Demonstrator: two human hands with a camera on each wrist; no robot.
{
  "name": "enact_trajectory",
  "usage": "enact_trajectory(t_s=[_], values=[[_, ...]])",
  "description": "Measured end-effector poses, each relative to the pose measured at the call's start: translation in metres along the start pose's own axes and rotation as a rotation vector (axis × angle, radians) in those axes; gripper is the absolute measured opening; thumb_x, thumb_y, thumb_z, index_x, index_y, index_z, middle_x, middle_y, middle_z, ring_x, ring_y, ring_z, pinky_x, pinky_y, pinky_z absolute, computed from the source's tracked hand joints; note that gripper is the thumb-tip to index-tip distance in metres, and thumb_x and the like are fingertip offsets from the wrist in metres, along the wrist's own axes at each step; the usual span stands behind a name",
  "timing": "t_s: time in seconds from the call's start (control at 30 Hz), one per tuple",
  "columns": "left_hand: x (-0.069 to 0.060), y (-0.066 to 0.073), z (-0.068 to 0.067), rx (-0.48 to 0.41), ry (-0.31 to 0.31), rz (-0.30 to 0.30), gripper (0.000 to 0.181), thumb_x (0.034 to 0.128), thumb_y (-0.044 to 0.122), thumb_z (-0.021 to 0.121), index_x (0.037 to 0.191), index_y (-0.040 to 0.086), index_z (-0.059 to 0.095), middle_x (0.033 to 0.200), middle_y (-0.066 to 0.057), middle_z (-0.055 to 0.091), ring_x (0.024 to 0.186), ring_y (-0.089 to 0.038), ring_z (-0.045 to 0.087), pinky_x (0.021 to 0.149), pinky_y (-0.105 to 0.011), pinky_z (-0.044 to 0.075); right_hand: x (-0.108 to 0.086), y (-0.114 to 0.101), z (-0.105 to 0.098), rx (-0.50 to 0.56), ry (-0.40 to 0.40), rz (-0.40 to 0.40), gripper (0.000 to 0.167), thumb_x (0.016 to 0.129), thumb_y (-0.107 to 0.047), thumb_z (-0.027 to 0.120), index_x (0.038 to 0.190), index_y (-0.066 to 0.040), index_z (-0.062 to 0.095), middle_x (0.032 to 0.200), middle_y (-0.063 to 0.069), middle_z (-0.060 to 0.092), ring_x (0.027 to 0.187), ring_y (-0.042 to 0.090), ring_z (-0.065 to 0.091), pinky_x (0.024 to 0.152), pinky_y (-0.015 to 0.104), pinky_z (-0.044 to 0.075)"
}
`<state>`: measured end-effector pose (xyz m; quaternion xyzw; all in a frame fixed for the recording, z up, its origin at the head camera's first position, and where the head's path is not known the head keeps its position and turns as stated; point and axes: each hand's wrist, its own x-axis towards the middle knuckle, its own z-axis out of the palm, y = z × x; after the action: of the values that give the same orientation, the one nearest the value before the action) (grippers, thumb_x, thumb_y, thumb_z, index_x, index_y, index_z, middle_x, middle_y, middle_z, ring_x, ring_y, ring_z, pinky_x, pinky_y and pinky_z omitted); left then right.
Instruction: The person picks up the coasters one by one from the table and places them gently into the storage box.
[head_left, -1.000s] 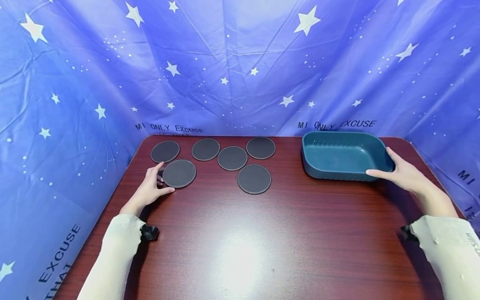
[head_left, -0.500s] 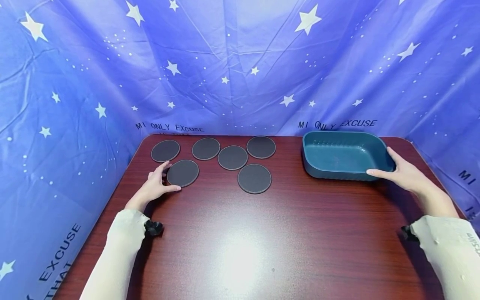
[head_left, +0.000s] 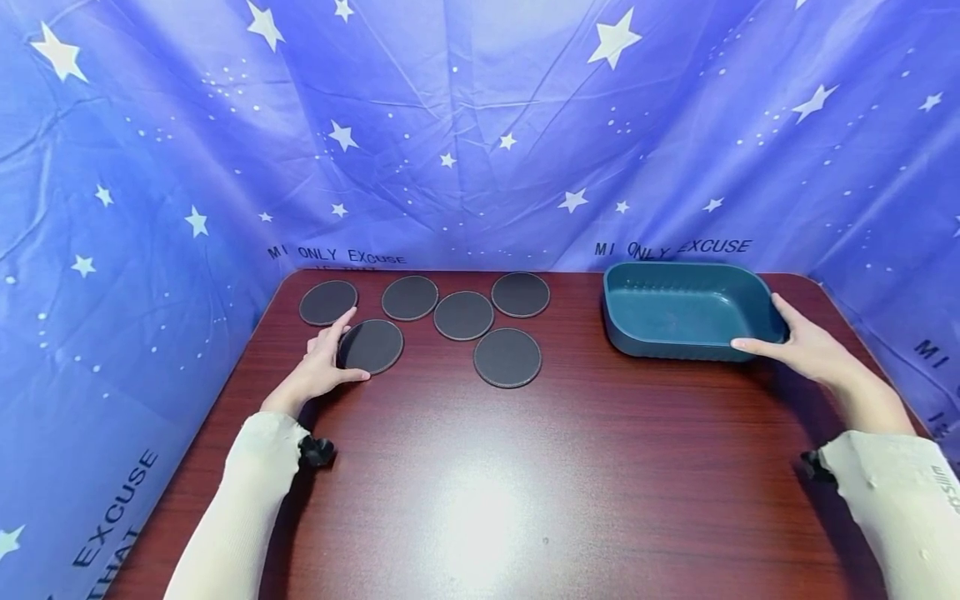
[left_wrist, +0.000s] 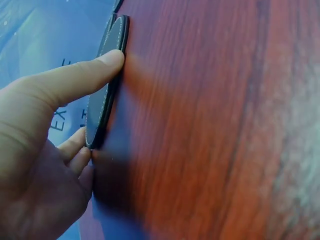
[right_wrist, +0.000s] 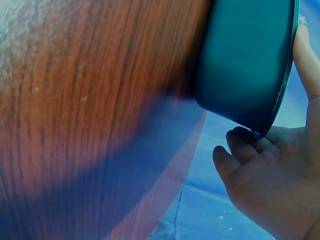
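Spanning the near-left coaster [head_left: 375,347]: the left hand [head_left: 318,371], by which its left side was enclosed, thumb laid at the near edge and fingers curved by the left and far edges; whether any lift was given could not be told.
Coaster's place: the left part of the table [head_left: 600,467], just in front and to the right of the far-left coaster [head_left: 328,302].
Coaster's axis: none, since a round outline was shown.
Teal bin [head_left: 667,350]: set well to the right and slightly farther back, open side up, its long axis laid left to right, its free end turned toward the coasters.
Right hand [head_left: 806,346]: clamped on the bin's right end, thumb placed at the near side, fingers behind.
Nearer hand: the left for the near-left coaster, the right for the bin; the 2 were set well apart.
Between: 4 other coasters [head_left: 464,316], by 1 of which, the front coaster [head_left: 507,357], the straight line binward was judged to be crossed.
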<state>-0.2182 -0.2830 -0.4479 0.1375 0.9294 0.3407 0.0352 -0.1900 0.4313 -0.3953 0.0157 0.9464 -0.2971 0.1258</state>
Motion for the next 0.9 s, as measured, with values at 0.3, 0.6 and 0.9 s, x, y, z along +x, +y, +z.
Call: enact_trajectory(t_s=[0.3,0.6,0.9], values=[[0.006,0.007,0.005,-0.002,0.024,0.015,0.091,0.0787,0.004,0.081,0.153,-0.002,0.029,0.135,-0.034,0.037,0.11,-0.042,0.05,0.092,-0.048,0.048,0.0,0.0,0.002,0.027,0.015,-0.014,0.111,0.095,-0.048,0.062,0.154,-0.009,-0.023,0.16,0.031,-0.017,0.146,0.059,-0.002,0.107,0.08,0.015],[0.016,0.017,0.011,-0.008,-0.003,-0.012,0.072,0.0847,0.013,0.078,0.143,-0.01,0.043,0.134,-0.032,0.055,0.115,-0.048,0.057,0.104,-0.059,0.044,0.0,0.001,0.002,0.019,0.025,-0.011,0.111,0.094,-0.049,0.063,0.154,-0.009,-0.022,0.16,0.031,-0.015,0.146,0.06,0.0,0.107,0.08,0.016],[0.025,0.041,0.027,0.169,-0.01,-0.261,0.105,0.072,0.051,0.084,0.149,-0.001,0.034,0.143,-0.031,0.031,0.126,-0.05,0.03,0.097,-0.064,0.034,0.001,0.001,0.001,0.017,0.011,-0.01,0.111,0.094,-0.05,0.062,0.154,-0.007,-0.022,0.16,0.031,-0.016,0.146,0.06,-0.001,0.107,0.08,0.016]])
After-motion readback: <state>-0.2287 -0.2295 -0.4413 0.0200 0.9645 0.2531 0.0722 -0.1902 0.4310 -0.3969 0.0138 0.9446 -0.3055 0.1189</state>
